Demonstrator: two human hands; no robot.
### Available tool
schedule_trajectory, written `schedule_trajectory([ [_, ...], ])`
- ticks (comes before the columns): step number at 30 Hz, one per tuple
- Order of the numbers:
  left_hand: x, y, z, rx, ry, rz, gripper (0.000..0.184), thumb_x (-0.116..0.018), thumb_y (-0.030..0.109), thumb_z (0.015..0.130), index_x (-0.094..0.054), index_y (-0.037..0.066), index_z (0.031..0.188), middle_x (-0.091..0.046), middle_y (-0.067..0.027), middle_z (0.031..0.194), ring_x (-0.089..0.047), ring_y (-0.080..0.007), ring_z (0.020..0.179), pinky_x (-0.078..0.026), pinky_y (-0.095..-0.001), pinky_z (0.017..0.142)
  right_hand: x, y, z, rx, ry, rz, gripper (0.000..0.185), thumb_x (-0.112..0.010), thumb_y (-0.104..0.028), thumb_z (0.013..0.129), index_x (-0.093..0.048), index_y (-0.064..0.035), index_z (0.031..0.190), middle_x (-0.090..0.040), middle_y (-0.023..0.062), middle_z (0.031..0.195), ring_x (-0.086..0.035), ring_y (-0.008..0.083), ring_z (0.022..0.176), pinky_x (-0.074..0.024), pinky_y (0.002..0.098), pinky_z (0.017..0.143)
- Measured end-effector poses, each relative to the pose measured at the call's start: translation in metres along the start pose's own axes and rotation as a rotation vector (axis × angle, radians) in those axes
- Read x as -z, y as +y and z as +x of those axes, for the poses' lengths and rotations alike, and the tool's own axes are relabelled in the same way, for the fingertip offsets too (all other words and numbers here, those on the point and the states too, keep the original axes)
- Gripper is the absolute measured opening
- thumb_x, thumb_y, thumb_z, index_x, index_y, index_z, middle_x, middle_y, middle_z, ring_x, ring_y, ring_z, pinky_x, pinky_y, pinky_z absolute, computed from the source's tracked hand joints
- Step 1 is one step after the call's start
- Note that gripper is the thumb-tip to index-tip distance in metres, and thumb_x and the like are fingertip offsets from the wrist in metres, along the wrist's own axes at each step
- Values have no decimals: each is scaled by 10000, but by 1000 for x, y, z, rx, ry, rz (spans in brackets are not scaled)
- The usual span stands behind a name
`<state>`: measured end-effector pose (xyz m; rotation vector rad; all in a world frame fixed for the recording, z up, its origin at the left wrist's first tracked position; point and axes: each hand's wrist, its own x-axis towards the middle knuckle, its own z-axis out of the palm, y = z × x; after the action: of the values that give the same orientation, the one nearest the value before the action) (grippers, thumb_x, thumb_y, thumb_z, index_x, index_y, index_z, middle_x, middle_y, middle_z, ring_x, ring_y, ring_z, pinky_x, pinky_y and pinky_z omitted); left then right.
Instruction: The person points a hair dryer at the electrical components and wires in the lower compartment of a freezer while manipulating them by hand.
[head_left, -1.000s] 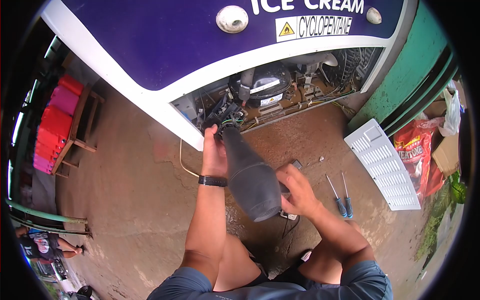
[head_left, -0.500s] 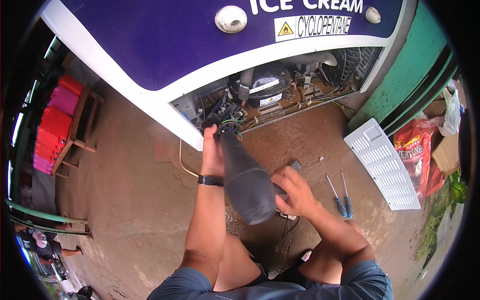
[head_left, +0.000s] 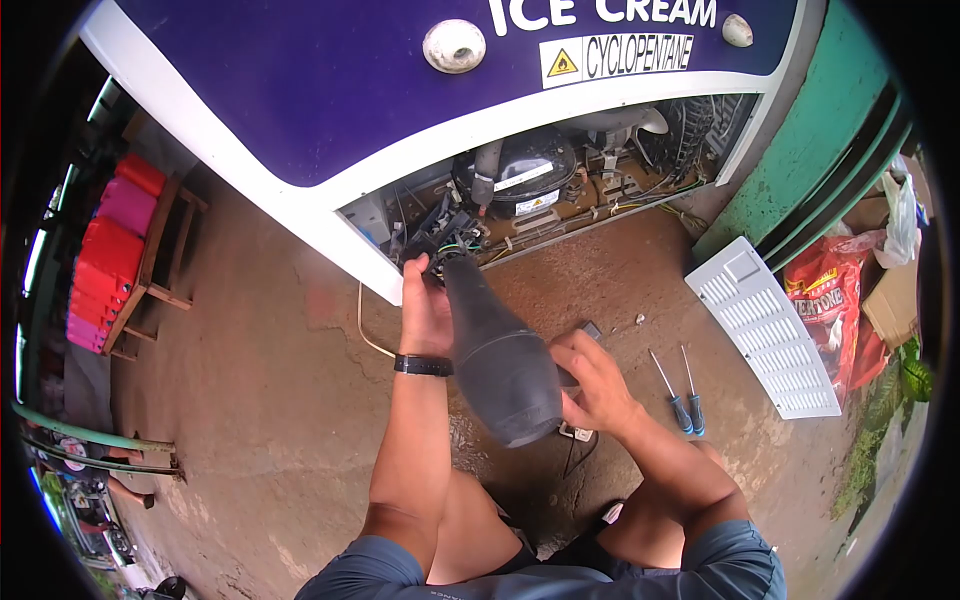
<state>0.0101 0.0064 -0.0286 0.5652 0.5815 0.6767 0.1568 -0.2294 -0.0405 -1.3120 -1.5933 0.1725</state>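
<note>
Two blue-handled screwdrivers (head_left: 697,412) lie near a grey slotted panel (head_left: 765,332). The right hand (head_left: 600,388) grips a black tapered hair-dryer (head_left: 502,368) beside the left hand (head_left: 426,318), which holds a black wired part (head_left: 436,234).

The hair dryer (head_left: 505,375) looks matt plastic, the compressor (head_left: 545,160) glossy. The slotted panel (head_left: 738,268) looks like smooth painted metal; the screwdrivers (head_left: 698,412) have metal shafts; the floor (head_left: 250,370) is rough concrete.

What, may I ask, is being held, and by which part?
Right hand: tapered black hair dryer, by its handle. Left hand: black wired component, grip mostly hidden.
</note>
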Motion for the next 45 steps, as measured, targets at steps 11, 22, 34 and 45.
schedule_trajectory([
  [11, 20, -7, 13, -44, 89, 4, 418, -593, 494, 968, -635, 112, 1132, -716, -33, 972, -669, -162, 814, -550, -322, 750, 4, 11, 2, 43, 109, -4, 435, -717, -138, 859, -579, 28, 1237, -618, 198, 1057, -620, 381, 898, -538, 435, 777],
  [22, 19, -7, 15, -43, 154, 23, 412, -592, 516, 975, -642, 120, 1076, -694, -28, 889, -643, -162, 729, -527, -316, 680, 8, 16, 3, 21, 115, -22, 428, -714, -139, 873, -571, 40, 1235, -621, 198, 1046, -599, 370, 874, -523, 445, 752],
  [34, 21, -8, 17, -56, 157, 34, 375, -551, 491, 1015, -614, 138, 1124, -695, -36, 925, -638, -164, 723, -521, -318, 677, 11, 19, 3, -60, 135, 27, 487, -755, -100, 830, -587, 26, 1270, -615, 184, 1017, -609, 357, 848, -520, 424, 743],
  [45, 23, -10, 18, -47, 147, 22, 388, -571, 498, 997, -609, 132, 1120, -672, -37, 913, -616, -161, 721, -512, -314, 679, 13, 15, 8, -38, 169, 23, 457, -746, -75, 817, -584, 29, 1230, -620, 184, 1021, -599, 358, 855, -508, 421, 749],
])
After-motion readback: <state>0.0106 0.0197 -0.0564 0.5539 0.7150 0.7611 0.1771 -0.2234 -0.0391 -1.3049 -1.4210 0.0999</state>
